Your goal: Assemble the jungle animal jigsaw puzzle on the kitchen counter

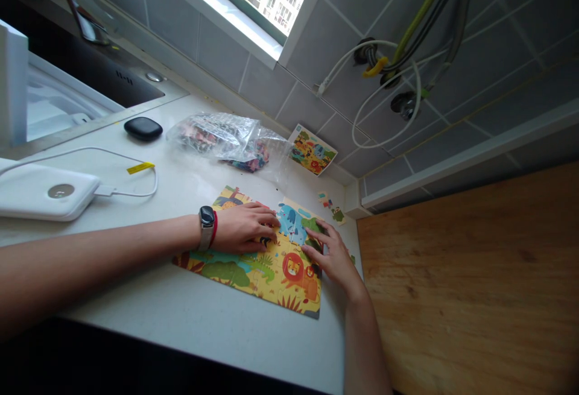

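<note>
A colourful animal jigsaw puzzle lies on the white counter, with a lion, an elephant and a crocodile on it. My left hand rests palm down across its upper middle, fingers spread over the pieces. At the puzzle's right edge is my right hand, its fingers apart and their tips touching the pieces beside the elephant. A few loose pieces lie beyond the upper right corner. The small picture card leans against the tiled wall.
Behind the puzzle lies a clear plastic bag with pieces inside. A black oval case and a white power bank with a cable are at the left, near the sink. A wooden surface adjoins on the right.
</note>
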The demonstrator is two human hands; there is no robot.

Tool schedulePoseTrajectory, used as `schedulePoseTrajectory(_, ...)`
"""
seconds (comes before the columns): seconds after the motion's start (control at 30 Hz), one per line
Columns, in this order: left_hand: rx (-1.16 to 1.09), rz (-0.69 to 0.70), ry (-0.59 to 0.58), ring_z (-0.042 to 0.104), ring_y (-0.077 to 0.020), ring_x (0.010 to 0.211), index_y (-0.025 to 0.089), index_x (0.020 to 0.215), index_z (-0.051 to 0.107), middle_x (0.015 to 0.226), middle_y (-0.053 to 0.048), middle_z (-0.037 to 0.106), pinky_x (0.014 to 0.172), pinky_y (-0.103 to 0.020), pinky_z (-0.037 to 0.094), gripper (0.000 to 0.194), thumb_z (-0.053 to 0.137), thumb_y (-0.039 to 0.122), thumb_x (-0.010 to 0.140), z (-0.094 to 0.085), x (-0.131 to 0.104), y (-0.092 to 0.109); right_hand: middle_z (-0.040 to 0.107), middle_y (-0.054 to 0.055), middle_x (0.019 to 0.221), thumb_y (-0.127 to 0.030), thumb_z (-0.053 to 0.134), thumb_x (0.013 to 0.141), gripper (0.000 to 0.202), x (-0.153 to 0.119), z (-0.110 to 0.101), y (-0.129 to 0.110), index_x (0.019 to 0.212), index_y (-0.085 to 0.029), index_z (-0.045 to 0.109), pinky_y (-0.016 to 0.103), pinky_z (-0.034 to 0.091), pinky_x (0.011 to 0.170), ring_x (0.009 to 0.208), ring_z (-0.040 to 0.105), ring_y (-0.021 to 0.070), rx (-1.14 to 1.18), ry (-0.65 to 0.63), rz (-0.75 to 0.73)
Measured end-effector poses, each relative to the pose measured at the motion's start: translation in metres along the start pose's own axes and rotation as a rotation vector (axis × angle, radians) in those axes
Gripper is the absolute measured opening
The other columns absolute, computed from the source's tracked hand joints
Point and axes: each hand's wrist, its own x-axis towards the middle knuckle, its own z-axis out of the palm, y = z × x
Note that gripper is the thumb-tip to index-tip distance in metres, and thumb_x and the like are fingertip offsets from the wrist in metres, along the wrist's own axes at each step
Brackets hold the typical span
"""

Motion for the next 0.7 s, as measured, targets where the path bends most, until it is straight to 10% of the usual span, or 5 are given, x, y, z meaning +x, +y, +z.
schedulePoseTrajectory(0.7,-0.001,-0.002,0.005,0.061,-0.0296,0.127,0.026,0.118,0.072,0.133,-0.008,0.069,0.113,-0.045,0.044,0.024,0.064,0.036,0.098,-0.001,0.0,0.0,0.06,0.012,0.144,-0.043,0.075,0.087,0.04,0.004,0.011,-0.009,0.123,-0.027,0.077,0.047,0.042,0.117,0.135,0.055,0.0307,0.07,0.119,-0.066)
